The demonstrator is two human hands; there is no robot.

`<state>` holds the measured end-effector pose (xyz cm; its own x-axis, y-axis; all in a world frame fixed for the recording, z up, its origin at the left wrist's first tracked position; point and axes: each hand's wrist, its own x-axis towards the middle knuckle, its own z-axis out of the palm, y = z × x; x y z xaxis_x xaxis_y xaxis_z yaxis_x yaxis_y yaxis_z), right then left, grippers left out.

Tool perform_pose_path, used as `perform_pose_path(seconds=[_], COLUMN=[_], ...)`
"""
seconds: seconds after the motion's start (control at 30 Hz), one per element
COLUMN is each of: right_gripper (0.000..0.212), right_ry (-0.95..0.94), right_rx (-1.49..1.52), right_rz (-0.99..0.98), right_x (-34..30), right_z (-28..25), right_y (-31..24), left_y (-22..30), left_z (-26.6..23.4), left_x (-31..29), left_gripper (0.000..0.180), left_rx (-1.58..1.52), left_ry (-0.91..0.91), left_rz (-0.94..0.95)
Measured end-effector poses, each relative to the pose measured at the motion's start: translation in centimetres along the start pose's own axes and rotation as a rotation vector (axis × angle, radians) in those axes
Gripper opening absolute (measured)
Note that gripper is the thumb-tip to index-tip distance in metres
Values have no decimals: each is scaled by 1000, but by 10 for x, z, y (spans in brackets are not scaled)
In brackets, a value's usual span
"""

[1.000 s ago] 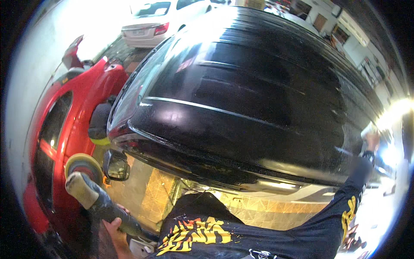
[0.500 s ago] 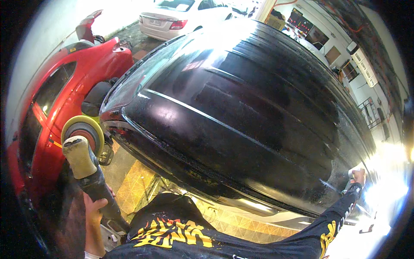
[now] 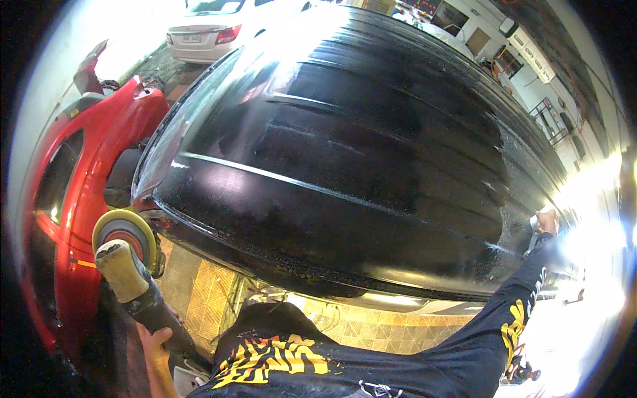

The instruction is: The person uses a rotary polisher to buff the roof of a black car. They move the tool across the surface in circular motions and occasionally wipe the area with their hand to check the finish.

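Observation:
My left hand (image 3: 156, 345) is wrapped around the dark body of a rotary polisher (image 3: 154, 306), low on the left. Its round yellow-rimmed pad (image 3: 151, 239) faces away from me, beside the roof's left end and apart from it. A worn tan cover sits on the tool's head. Across the middle spreads a black car roof (image 3: 332, 172) with long ridges, glossy in places and hazy with pale residue toward the right. Stretched out far right, my right hand (image 3: 548, 221) is closed around a small pale object (image 3: 534, 224) at the roof; glare hides its kind.
A red car (image 3: 99, 166) stands close on the left, with a white car (image 3: 206, 33) behind. Yellow patterned floor (image 3: 206, 292) shows between me and the black car. A very bright light (image 3: 590, 232) glares at the right. Shelving and wall fittings line the back right.
My view has shifted, so the roof and cars sit further left and higher. The polisher is slightly lower in view. Both hands keep their holds.

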<state>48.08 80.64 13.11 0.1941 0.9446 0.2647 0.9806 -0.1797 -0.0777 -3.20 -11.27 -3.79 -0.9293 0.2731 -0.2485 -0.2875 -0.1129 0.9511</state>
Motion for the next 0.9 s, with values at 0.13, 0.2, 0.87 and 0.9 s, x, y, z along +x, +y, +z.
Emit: perform_pose_path(seconds=[0.13, 0.2, 0.87, 0.9], right_gripper=[83, 83, 59, 67], right_ry=[572, 629, 129, 81], right_rx=[-337, -7, 673, 623], right_rz=[-55, -106, -1128, -1122], right_x=[45, 12, -614, -636], right_z=[-57, -22, -37, -35], right_y=[58, 10, -212, -231], left_y=[-32, -10, -39, -36], left_z=[-17, -14, -78, -80], left_x=[33, 12, -13, -17], left_gripper=[76, 77, 71, 72], left_rx=[-124, -38, 19, 26], left_ry=[-117, -85, -340, -336], left_rz=[-70, -34, 102, 81])
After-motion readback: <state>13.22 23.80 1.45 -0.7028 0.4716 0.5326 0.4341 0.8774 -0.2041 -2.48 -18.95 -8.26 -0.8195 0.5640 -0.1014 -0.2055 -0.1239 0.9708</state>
